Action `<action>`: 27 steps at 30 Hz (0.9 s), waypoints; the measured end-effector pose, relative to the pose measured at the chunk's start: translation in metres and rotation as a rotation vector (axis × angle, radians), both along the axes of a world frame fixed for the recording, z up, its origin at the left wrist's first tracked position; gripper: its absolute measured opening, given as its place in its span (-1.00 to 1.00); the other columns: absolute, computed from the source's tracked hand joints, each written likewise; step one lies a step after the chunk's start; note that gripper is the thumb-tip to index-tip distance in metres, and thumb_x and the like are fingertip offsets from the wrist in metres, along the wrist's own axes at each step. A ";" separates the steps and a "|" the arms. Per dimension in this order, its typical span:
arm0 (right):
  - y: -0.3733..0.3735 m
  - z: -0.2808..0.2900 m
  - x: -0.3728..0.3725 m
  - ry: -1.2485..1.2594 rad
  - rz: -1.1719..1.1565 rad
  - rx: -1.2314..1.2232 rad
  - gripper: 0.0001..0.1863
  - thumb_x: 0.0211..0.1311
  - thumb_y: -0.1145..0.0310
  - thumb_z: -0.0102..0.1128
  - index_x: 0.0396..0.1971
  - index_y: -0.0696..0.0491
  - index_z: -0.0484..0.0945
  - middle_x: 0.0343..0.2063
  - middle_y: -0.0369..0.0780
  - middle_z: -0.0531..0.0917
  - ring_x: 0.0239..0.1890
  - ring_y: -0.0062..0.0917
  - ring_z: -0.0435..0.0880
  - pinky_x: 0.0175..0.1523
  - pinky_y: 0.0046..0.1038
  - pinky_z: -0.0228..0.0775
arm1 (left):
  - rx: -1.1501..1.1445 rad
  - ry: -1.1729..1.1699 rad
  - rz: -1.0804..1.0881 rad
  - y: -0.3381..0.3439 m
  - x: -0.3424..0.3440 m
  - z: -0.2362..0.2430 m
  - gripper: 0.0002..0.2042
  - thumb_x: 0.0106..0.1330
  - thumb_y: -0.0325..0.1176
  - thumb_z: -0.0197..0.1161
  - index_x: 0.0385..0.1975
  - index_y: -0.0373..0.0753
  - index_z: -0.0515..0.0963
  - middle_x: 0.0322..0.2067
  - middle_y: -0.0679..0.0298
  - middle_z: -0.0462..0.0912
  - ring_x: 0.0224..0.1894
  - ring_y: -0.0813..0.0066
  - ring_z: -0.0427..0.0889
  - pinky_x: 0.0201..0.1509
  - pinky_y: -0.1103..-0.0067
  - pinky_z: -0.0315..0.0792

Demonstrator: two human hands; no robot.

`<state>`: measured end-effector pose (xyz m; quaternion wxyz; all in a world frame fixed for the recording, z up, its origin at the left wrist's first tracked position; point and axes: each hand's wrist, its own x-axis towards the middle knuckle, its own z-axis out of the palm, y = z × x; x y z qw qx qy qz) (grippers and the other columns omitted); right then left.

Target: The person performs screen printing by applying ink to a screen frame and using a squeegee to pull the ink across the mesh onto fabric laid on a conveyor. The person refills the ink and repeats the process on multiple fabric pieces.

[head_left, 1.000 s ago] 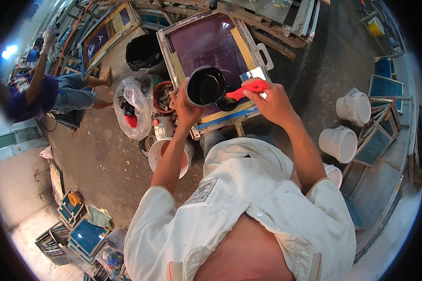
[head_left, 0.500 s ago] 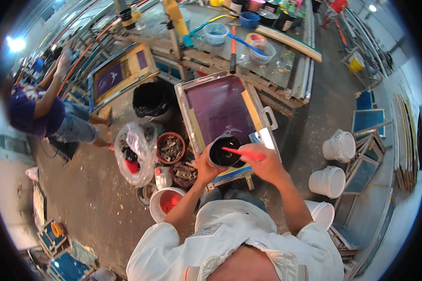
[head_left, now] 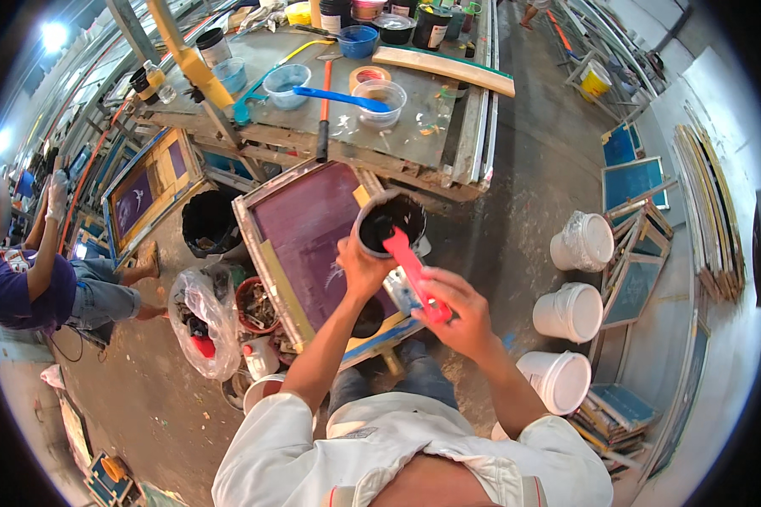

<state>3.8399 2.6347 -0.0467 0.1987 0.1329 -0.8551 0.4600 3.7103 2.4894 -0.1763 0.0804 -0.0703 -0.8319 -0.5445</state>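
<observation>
My left hand (head_left: 365,267) is wrapped round the side of a tub (head_left: 377,221) whose inside is coated with black ink. In my right hand (head_left: 463,314) is the handle of a red spatula (head_left: 409,264). The spatula's blade reaches into the tub over its near rim. Below and left of the tub stands a wooden-framed printing screen (head_left: 300,232) with purple mesh and a small pale design. My left forearm and the tub cover part of the screen.
A worktable (head_left: 423,144) ahead carries plastic bowls (head_left: 287,88), a blue spatula (head_left: 338,97), tape rolls and ink tubs. White buckets (head_left: 568,311) stand on the right. A bin (head_left: 211,224) and plastic bag (head_left: 203,321) are left. Another person (head_left: 34,283) is at far left.
The tub has moved away from me, towards the table. The red spatula has turned from lying crosswise to pointing forward into it. My view has shifted, bringing more of the table in.
</observation>
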 end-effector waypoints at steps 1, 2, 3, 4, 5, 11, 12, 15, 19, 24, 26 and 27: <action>0.020 0.001 -0.019 0.083 -0.042 0.007 -0.53 0.01 0.49 0.56 -0.01 0.08 0.64 0.06 -0.06 0.65 0.01 -0.23 0.70 -0.03 -0.35 0.63 | 0.015 0.052 0.019 0.027 -0.022 0.004 -0.06 -0.27 -0.15 0.68 0.29 0.00 0.42 0.00 0.29 0.65 0.07 0.12 0.43 0.20 0.20 0.24; 0.041 0.001 -0.037 0.124 -0.091 0.049 -0.56 0.03 0.48 0.55 -0.03 0.10 0.64 0.03 -0.05 0.67 0.02 -0.22 0.70 0.01 -0.35 0.61 | 0.011 0.045 0.048 0.055 -0.043 0.009 -0.05 -0.28 -0.13 0.68 0.29 0.00 0.42 0.00 0.29 0.65 0.07 0.13 0.43 0.20 0.21 0.23; 0.062 -0.001 -0.054 0.141 -0.119 0.024 -0.56 0.05 0.48 0.54 -0.03 0.11 0.64 0.03 -0.05 0.67 0.02 -0.23 0.70 0.03 -0.35 0.60 | -0.006 0.029 0.078 0.080 -0.061 0.010 -0.04 -0.29 -0.11 0.69 0.29 0.01 0.42 -0.01 0.29 0.65 0.06 0.14 0.42 0.20 0.23 0.22; 0.082 -0.004 -0.075 0.163 -0.143 -0.003 -0.57 0.07 0.48 0.52 -0.03 0.11 0.63 0.03 -0.05 0.67 0.03 -0.24 0.70 0.06 -0.35 0.58 | -0.020 0.058 0.143 0.105 -0.079 0.011 -0.02 -0.31 -0.07 0.70 0.30 0.02 0.42 -0.03 0.26 0.66 0.08 0.15 0.41 0.20 0.23 0.19; 0.097 -0.005 -0.098 0.191 -0.143 -0.027 -0.58 0.08 0.48 0.51 -0.02 0.12 0.63 0.02 -0.05 0.67 0.03 -0.24 0.69 0.08 -0.35 0.57 | 0.038 0.099 0.158 0.122 -0.106 -0.007 0.01 -0.33 -0.02 0.71 0.32 0.03 0.40 -0.03 0.22 0.64 0.10 0.13 0.40 0.19 0.18 0.18; 0.183 -0.046 -0.179 0.092 -0.241 -0.122 -0.55 0.19 0.39 0.47 0.06 0.17 0.58 0.00 -0.07 0.68 0.05 -0.29 0.67 0.16 -0.31 0.47 | -0.103 0.000 0.247 0.200 -0.172 -0.005 0.30 -0.40 0.15 0.68 0.47 -0.17 0.12 0.12 0.10 0.56 0.20 0.00 0.37 0.24 0.10 0.11; 0.186 -0.049 -0.184 0.073 -0.232 -0.152 -0.55 0.20 0.39 0.47 0.07 0.19 0.57 0.02 -0.08 0.67 0.07 -0.31 0.66 0.18 -0.32 0.46 | -0.098 -0.021 0.259 0.202 -0.179 -0.016 0.36 -0.42 0.15 0.70 0.49 -0.25 0.06 0.27 0.09 0.46 0.25 -0.04 0.33 0.27 0.06 0.10; 0.204 -0.071 -0.188 0.080 -0.208 -0.138 -0.42 0.22 0.46 0.45 0.22 0.19 0.44 0.16 -0.09 0.57 0.09 -0.36 0.63 0.20 -0.34 0.45 | -0.309 -0.057 0.307 0.195 -0.159 -0.006 0.25 -0.31 0.12 0.68 0.46 -0.27 0.16 0.43 0.09 0.28 0.31 -0.01 0.28 0.30 0.05 0.11; 0.178 -0.068 -0.175 -0.081 -0.082 -0.688 -0.23 0.20 0.55 0.43 0.37 0.13 0.22 0.20 -0.08 0.46 0.05 -0.42 0.61 0.19 -0.39 0.45 | -0.300 0.071 -0.023 0.084 -0.089 -0.025 -0.63 0.14 -0.35 0.44 0.00 -0.05 0.66 0.05 0.28 0.65 0.16 0.17 0.44 0.10 0.18 0.22; 0.192 -0.155 -0.134 -0.227 -0.216 -0.689 -0.35 0.28 0.48 0.37 0.33 0.11 0.30 0.01 -0.18 0.54 -0.05 -0.55 0.60 0.14 -0.49 0.45 | -0.955 0.319 -0.737 0.040 0.009 -0.039 -0.50 0.17 -0.46 0.27 0.11 0.24 0.58 0.24 0.27 0.45 0.30 0.29 0.35 0.14 0.21 0.24; 0.186 -0.188 -0.124 -0.544 -0.167 -0.623 -0.45 0.35 0.37 0.33 0.28 0.10 0.37 -0.08 -0.23 0.61 -0.06 -0.59 0.60 0.09 -0.52 0.44 | -1.063 0.372 -0.780 0.042 0.023 -0.056 -0.46 0.25 -0.40 0.23 0.24 0.28 0.48 0.33 0.20 0.35 0.31 0.29 0.35 0.19 0.17 0.26; 0.178 -0.193 -0.124 -0.781 -0.127 -0.551 -0.49 0.39 0.29 0.30 0.26 0.09 0.41 -0.14 -0.25 0.64 -0.06 -0.62 0.60 0.06 -0.55 0.44 | -1.077 0.392 -0.781 0.045 0.024 -0.066 -0.43 0.28 -0.39 0.21 0.31 0.30 0.41 0.36 0.16 0.31 0.29 0.28 0.37 0.21 0.14 0.27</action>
